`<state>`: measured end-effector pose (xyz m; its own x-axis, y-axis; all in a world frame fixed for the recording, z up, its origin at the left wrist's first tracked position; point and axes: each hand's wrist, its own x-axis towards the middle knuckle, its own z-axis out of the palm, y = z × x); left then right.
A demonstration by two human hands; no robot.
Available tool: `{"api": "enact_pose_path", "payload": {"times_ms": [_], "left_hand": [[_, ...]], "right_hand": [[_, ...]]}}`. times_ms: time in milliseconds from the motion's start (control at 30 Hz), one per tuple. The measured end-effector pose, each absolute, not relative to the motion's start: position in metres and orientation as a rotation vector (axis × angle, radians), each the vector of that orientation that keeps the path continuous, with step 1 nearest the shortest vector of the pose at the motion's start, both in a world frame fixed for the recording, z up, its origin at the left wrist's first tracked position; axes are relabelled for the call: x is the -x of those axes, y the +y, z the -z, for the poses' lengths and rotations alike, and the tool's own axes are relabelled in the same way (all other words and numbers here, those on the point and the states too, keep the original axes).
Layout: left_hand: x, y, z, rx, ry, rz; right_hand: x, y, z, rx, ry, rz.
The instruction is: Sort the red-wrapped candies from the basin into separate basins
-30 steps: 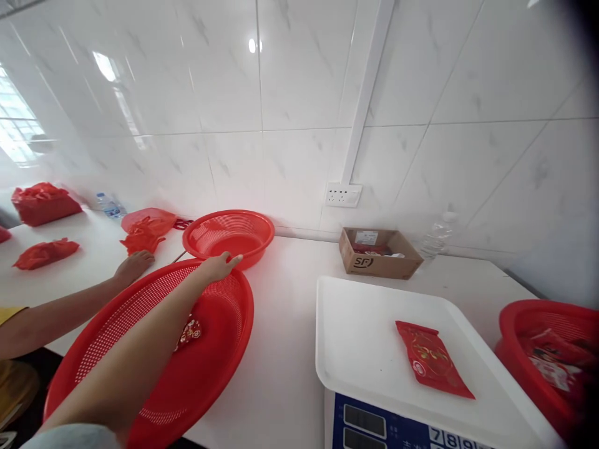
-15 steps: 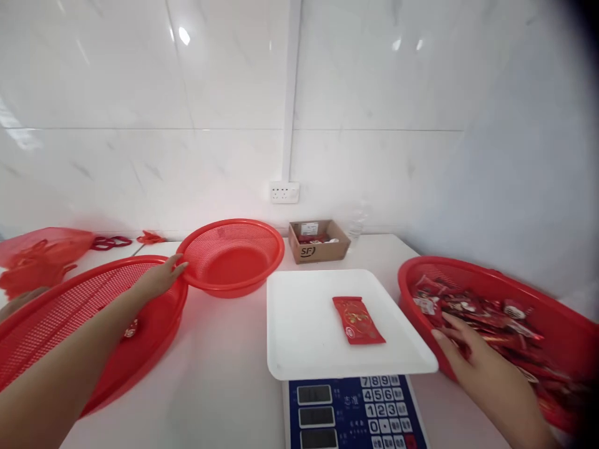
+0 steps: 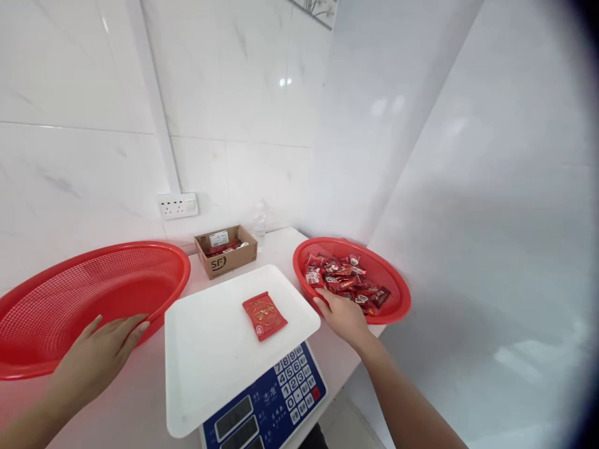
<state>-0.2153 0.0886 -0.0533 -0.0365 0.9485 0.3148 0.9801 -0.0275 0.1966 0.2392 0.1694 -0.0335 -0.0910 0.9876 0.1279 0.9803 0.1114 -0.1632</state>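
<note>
Coming over, left hand (image 3: 96, 354) spreads, lower left; right hand (image 3: 345, 319) touches candy basket (image 3: 384, 274), grip unclear; scale (image 3: 215, 349) sits between.

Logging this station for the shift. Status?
Left hand at left basket; right hand at right basket. Red packet flat on scale. Scale between baskets.

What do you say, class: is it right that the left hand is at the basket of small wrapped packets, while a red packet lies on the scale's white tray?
Not quite: the head view shows the right hand at the basket of small wrapped packets; the left hand is by the other red basket. A red packet does lie on the scale's white tray.
</note>
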Motion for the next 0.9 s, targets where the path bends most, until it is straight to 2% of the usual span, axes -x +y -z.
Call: {"api": "enact_pose_path", "payload": {"times_ms": [233,367,467,667,767,900], "left_hand": [[0.221,0.116,0.056,2.158,-1.769,0.091],[0.199,0.115,0.044,2.035,-1.894,0.142],[0.167,0.113,0.027,1.903,-2.137,0.436],[0.094,0.089,0.010,1.940,-2.005,1.341],[0.079,0.065,0.020,1.799,-1.958,1.653],[0.090,0.042,0.051,1.524,-2.046,1.868]], "right_hand": [[-0.247,0.159,0.027,1.945,-2.208,-0.092],[-0.247,0.151,0.028,1.982,-2.188,-0.101],[-0.246,0.151,0.031,2.009,-2.156,-0.099],[-0.244,0.153,0.033,2.057,-2.101,-0.108],[-0.242,0.152,0.031,2.067,-2.080,-0.093],[-0.238,0.152,0.028,2.066,-2.068,-0.072]]}}
